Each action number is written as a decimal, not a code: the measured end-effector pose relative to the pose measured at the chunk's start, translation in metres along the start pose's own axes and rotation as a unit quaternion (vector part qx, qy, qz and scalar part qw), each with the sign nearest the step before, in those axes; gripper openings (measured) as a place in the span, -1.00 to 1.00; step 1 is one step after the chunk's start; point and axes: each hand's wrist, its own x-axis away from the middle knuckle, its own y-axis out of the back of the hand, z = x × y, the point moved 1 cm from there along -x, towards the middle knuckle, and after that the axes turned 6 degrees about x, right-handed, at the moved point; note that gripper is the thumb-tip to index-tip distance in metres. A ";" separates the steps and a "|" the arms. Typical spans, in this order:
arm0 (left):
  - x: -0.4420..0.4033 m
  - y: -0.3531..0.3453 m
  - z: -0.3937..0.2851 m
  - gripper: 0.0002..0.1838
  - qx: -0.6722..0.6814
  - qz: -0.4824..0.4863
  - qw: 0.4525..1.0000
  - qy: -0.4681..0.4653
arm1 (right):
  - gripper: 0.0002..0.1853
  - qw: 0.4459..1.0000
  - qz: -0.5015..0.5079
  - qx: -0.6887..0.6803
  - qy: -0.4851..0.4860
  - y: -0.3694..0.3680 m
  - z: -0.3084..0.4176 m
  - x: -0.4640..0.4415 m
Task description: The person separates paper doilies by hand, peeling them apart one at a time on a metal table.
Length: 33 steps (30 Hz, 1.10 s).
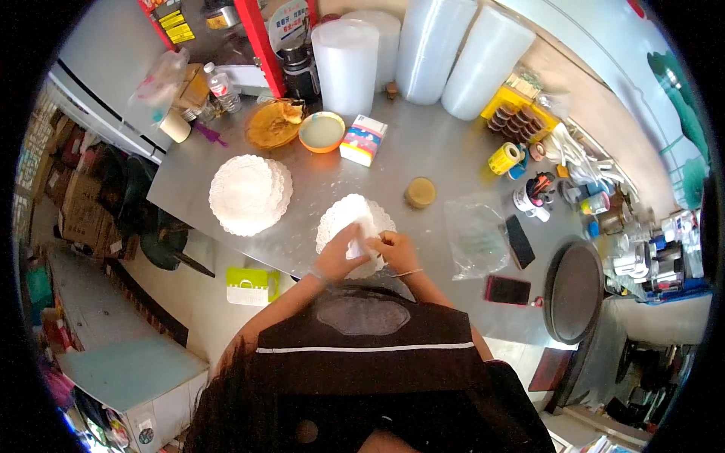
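Close to the table's front edge, a white scalloped paper doily (331, 220) lies partly under my hands. A white, thin piece, seemingly folded paper, (366, 224) rises over it between my hands. My left hand (337, 255) is curved around the left side of this white piece, thumb side up. From the right, my right hand (397, 251) pinches at its edge with the fingers bent together. To the left lies a stack of white lace-edged paper doilies (249, 195). A small round tan-topped container (421, 192) stands right of my hands.
On the metal table (332, 174) are an orange bowl (322, 132) of pale liquid, a tissue box (364, 140), a clear plastic bag (477, 238) and a phone (507, 290). Tall plastic rolls (346, 68) line the back. A round dark tray (575, 291) sits right.
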 end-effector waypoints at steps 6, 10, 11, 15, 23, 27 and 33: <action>0.003 0.001 0.000 -0.23 0.119 -0.012 0.992 0.049 | -0.75 0.980 0.083 -0.176 -0.049 -0.003 -0.007 -0.005; 0.002 -0.003 0.003 -0.33 0.169 -0.029 0.982 0.075 | -0.76 0.967 0.108 -0.222 -0.061 -0.007 -0.010 -0.007; 0.002 -0.003 0.002 -0.37 0.174 -0.034 0.981 0.076 | -0.76 0.966 0.112 -0.225 -0.058 -0.008 -0.012 -0.008; -0.001 -0.006 0.003 -0.47 0.192 -0.067 0.975 0.094 | -0.78 0.965 0.117 -0.227 -0.055 -0.010 -0.010 -0.009; 0.001 0.020 0.003 -0.75 -0.111 -0.257 0.948 0.152 | -0.65 0.996 -0.001 0.081 -0.045 0.002 -0.047 -0.020; 0.009 0.069 -0.027 -0.75 -0.048 -0.351 0.928 0.119 | -0.65 0.920 -0.202 0.335 0.026 0.050 0.000 -0.009; 0.016 0.078 -0.048 -0.76 0.045 -0.393 0.909 0.132 | -0.66 0.835 -0.230 0.494 0.075 0.094 -0.016 -0.095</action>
